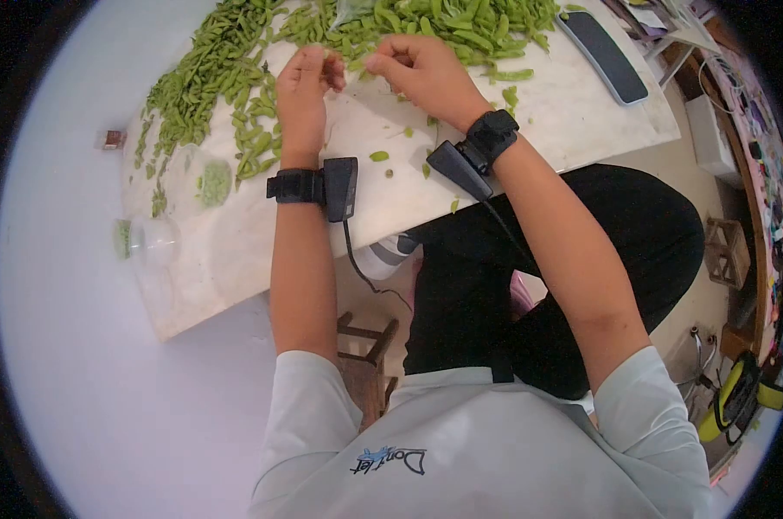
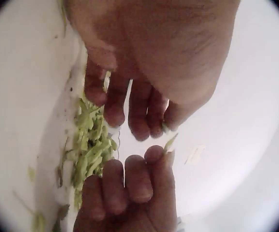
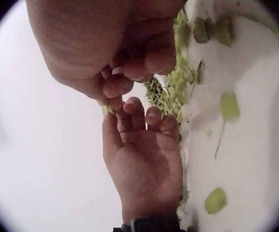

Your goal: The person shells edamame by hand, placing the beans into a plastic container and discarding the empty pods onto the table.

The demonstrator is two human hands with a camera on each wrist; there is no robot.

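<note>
Fingertips (image 2: 139, 130) of the left hand (image 1: 303, 86) and right hand (image 1: 421, 69) hide most of the blurred pod scrap (image 2: 170, 142).

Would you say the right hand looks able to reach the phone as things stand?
Probably yes: the phone lies beside the right hand with only loose pods between, though it is pinching a pod.

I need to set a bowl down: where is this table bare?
Bare: the table at its near-left corner, beside the clear cup; and between the right hand and the phone. Before the wrists lie a few scraps. Crowded: the far and left sides, under the pod pile, where the left hand and right hand pinch a pod.
</note>
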